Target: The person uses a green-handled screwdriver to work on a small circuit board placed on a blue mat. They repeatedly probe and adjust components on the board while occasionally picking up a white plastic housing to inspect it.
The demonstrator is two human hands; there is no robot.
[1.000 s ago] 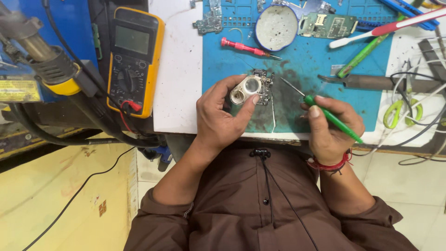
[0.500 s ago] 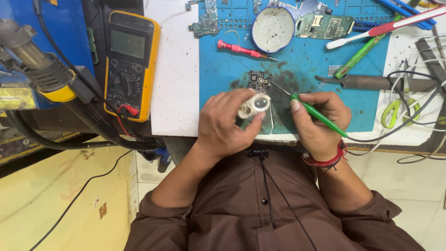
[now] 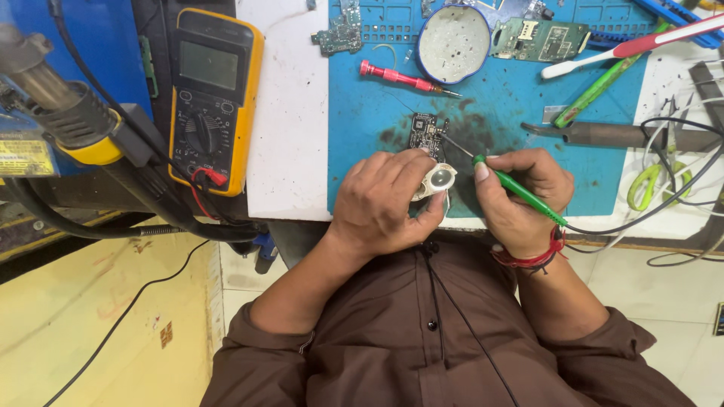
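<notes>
My left hand (image 3: 381, 200) grips a small white roll (image 3: 439, 179), probably solder wire, held just below a small dark circuit board (image 3: 427, 132) lying on the blue work mat (image 3: 498, 98). My right hand (image 3: 520, 196) holds a green-handled soldering iron (image 3: 520, 190) like a pen; its thin metal tip reaches up-left to the board's right edge. A black cable runs from the iron's handle off to the right.
A yellow multimeter (image 3: 213, 94) lies left of the mat. A red screwdriver (image 3: 400, 78), a round white dish (image 3: 453, 34), more circuit boards (image 3: 539, 38), a toothbrush (image 3: 633, 45), a second iron (image 3: 603, 134) and green scissors (image 3: 648, 185) surround the board. A hot-air gun (image 3: 60, 113) sits far left.
Both hands have shifted slightly down toward the mat's near edge. The roll now sits below the board instead of over it, and the iron's tip has come to the board's edge.
</notes>
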